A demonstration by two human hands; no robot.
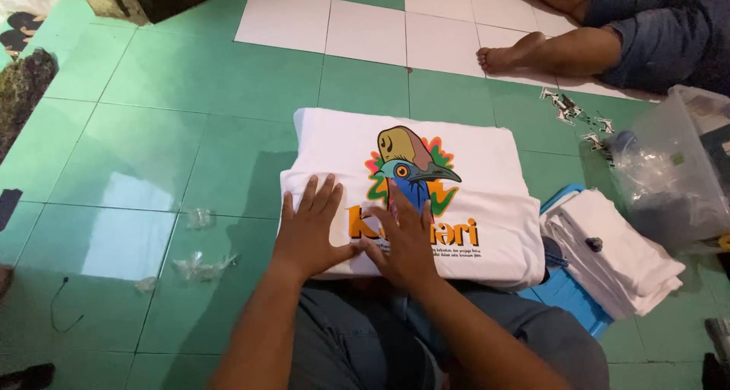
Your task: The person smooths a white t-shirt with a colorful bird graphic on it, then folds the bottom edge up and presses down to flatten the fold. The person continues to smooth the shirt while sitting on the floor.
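A folded white T-shirt (pixel 487 162) with a colourful bird print lies on the green tiled floor in front of my lap. My left hand (pixel 308 226) rests flat on its near left part, fingers spread. My right hand (pixel 403 242) lies flat beside it over the orange lettering, fingers apart. Both palms press on the cloth and neither hand grips anything.
A stack of folded white shirts (pixel 616 257) sits on a blue lid at the right. A clear plastic bag (pixel 665 181) stands behind it. Another person's bare foot (pixel 506 55) and leg lie at the far right. Small plastic scraps (pixel 199 267) litter the floor at the left.
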